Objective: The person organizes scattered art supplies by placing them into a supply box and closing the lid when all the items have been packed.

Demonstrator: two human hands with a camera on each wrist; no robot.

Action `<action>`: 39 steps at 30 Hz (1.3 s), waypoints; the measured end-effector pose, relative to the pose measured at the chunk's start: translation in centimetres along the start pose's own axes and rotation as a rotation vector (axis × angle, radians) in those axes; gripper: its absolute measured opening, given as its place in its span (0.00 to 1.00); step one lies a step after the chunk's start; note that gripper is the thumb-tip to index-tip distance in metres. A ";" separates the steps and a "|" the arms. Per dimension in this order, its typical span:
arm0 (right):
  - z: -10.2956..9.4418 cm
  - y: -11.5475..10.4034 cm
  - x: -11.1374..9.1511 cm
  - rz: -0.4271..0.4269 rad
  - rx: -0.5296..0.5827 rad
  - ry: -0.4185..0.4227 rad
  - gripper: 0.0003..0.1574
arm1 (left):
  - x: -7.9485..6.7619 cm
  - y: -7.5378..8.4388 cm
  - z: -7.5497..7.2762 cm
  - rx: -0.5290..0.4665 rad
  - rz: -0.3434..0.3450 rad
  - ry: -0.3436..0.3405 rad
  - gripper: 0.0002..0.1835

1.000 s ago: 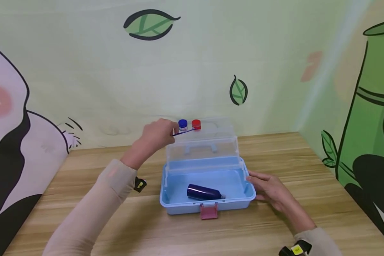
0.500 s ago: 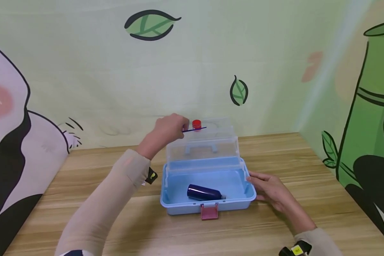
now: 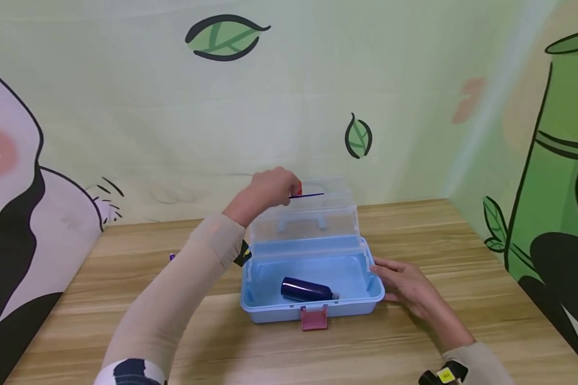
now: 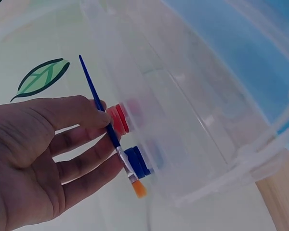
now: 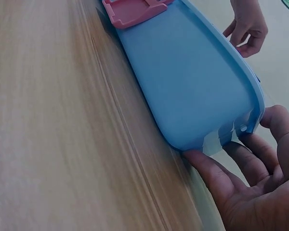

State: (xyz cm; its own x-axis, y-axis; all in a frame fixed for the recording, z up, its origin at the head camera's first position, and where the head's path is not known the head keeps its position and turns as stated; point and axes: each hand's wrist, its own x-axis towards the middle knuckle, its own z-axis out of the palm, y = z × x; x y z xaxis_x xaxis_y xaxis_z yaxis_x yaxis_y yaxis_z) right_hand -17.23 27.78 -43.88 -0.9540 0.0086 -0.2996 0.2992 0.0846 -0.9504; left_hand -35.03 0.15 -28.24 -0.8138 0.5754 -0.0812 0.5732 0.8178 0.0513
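Observation:
My left hand (image 3: 272, 188) pinches a paintbrush (image 4: 96, 98) between thumb and fingers, its blue handle slanting and its orange bristles pointing down in the left wrist view. The same fingertips lie at a small red-capped jar (image 4: 118, 120), and a blue-capped jar (image 4: 137, 162) is just below the brush. Both stand against the clear lid (image 4: 188, 110) of a blue plastic box (image 3: 313, 307). The lid is raised. My right hand (image 3: 409, 286) holds the box's right end, thumb at the rim and fingers against the wall. Inside the box lies a dark blue bottle (image 3: 308, 289).
A pink latch (image 3: 314, 318) hangs from the box's front on the wooden table (image 3: 212, 342). Behind it rises a wall cloth (image 3: 289, 96) printed with leaves. A small purple object (image 3: 172, 257) partly shows beside my left sleeve.
My left hand has moved right with the paintbrush, covering the blue-capped jar and reaching the red-capped one in the head view. My right hand and the box have stayed put.

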 end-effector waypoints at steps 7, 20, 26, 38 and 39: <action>0.3 -0.1 0.0 -0.002 0.000 0.000 0.44 | 0.8 0.3 -0.6 -0.017 0.018 -0.053 0.09; 0.5 -0.1 -0.1 -0.005 0.000 -0.010 0.44 | 0.5 0.2 -1.5 -0.077 0.009 -0.094 0.08; 0.6 -0.1 -0.3 -0.005 0.005 -0.018 0.44 | 0.4 0.4 -1.9 -0.085 0.004 -0.116 0.09; 0.8 0.0 -0.2 -0.014 -0.007 -0.013 0.45 | -0.3 -0.8 -2.4 -0.081 -0.034 -0.126 0.15; 0.8 0.0 -0.1 -0.015 -0.002 -0.015 0.45 | -0.5 -1.2 -2.4 -0.091 -0.028 -0.118 0.15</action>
State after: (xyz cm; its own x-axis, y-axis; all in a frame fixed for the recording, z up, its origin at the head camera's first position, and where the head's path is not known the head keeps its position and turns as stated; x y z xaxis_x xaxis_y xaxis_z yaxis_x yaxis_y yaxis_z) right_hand -17.11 27.02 -43.89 -0.9580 -0.0072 -0.2867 0.2851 0.0863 -0.9546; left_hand -35.52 -1.11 -25.87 -0.8094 0.5523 -0.1996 0.5351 0.8336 0.1369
